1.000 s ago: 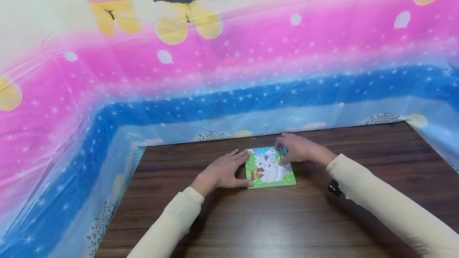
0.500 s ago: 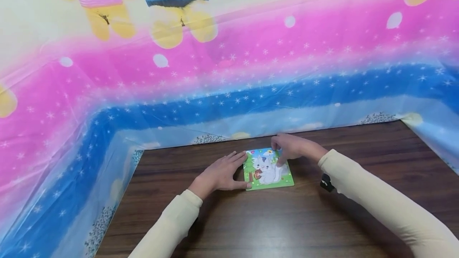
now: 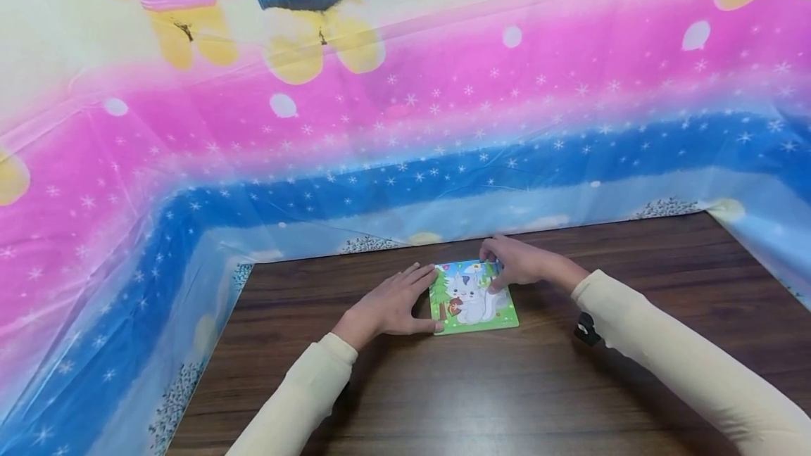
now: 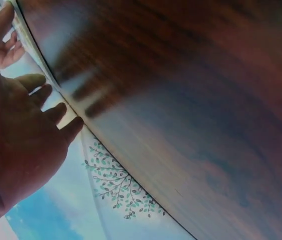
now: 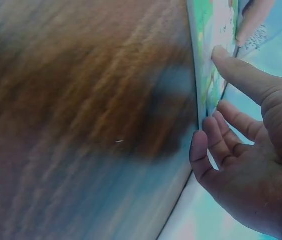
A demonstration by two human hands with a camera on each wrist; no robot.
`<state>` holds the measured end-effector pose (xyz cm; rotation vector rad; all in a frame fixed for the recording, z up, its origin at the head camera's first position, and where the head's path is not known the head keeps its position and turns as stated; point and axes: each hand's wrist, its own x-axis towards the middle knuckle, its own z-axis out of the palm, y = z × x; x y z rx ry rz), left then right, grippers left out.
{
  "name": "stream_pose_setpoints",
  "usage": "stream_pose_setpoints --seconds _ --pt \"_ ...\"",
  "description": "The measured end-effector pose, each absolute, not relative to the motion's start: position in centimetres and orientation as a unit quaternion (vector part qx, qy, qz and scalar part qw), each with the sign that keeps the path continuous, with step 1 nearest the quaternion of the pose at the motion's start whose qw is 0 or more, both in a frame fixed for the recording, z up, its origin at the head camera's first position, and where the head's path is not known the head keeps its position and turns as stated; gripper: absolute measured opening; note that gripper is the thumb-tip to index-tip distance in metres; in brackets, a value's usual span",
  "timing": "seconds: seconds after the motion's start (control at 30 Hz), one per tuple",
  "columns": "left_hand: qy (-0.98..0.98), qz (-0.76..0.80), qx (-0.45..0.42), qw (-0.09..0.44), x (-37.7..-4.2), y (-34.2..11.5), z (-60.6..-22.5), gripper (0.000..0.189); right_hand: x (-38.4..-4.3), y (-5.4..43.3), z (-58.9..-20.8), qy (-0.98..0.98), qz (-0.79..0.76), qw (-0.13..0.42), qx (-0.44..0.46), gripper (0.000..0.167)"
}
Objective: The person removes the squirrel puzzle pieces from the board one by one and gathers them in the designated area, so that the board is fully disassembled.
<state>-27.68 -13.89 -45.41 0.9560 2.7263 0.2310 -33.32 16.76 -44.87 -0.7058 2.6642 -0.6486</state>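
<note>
A thin square picture board [image 3: 472,309], showing a white squirrel-like animal on green, lies flat near the table's far edge. Along its left side rests my left hand [image 3: 391,305], fingers straight and thumb stretched to the near corner. My right hand [image 3: 521,263] is at the upper right corner, fingers curled over the far edge and thumb on the printed face. The right wrist view has that thumb touching the board [image 5: 203,30]; whether a separate piece lies under it cannot be seen. In the left wrist view the left hand [image 4: 28,135] has its fingers spread.
The dark wooden table [image 3: 437,393] extends toward me and to both sides. A printed cloth [image 3: 405,181] in pink and blue with snowflakes hangs behind its far edge and along the sides. A black wrist camera [image 3: 586,329] sits under the right sleeve.
The whole scene shifts slightly in view as the head camera moves. Both hands keep nearly the same places on the board; the right hand and forearm shift only a little.
</note>
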Motion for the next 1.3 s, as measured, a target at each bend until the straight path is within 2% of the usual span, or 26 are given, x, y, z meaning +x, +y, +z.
stream_pose_setpoints --seconds 0.33,0.7,1.0,1.3 --pt "0.907 0.105 0.385 0.133 -28.1 -12.0 -45.3 0.093 -33.2 17.0 -45.4 0.926 -0.233 0.155 -0.253 0.053" --pt "0.91 0.085 0.379 0.146 -27.9 -11.8 -45.5 0.087 -33.2 17.8 -45.9 0.913 -0.267 0.146 -0.272 0.038" --pt "0.91 0.08 0.383 0.138 -27.9 -11.9 -45.9 0.087 -33.1 18.1 -45.9 0.917 -0.257 0.133 -0.275 0.039" --pt "0.912 0.076 0.379 0.134 -28.0 -12.0 -46.1 0.087 -32.9 18.0 -46.0 0.928 -0.217 0.093 -0.289 0.041"
